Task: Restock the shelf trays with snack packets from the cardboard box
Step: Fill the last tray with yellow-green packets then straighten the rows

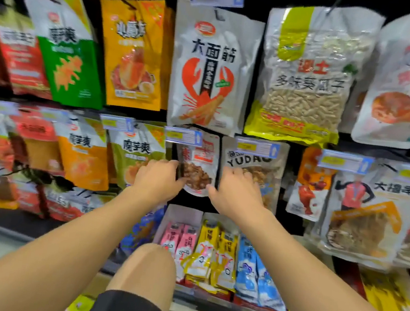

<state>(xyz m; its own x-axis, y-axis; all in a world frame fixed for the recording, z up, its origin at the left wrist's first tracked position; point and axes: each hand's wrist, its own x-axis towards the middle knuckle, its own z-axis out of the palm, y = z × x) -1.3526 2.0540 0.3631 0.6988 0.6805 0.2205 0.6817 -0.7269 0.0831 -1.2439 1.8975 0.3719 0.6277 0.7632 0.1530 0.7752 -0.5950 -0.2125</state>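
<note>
White foil packet (198,173), hung just above the shelf tray (183,215), is being squared on its peg, apparently, pinched at its left edge by the left hand (157,177) and touched by the right hand (236,190) (grip there indiscernible), so letting go and reaching for the unseen cardboard box are probably being called for next.

Bright, even store light fell on the shelf (13,232); glare sheened the silvery lobster-print snack packet (213,67). Motion blur smeared the shelf's left end; wide-angle distortion bowed the rows.
</note>
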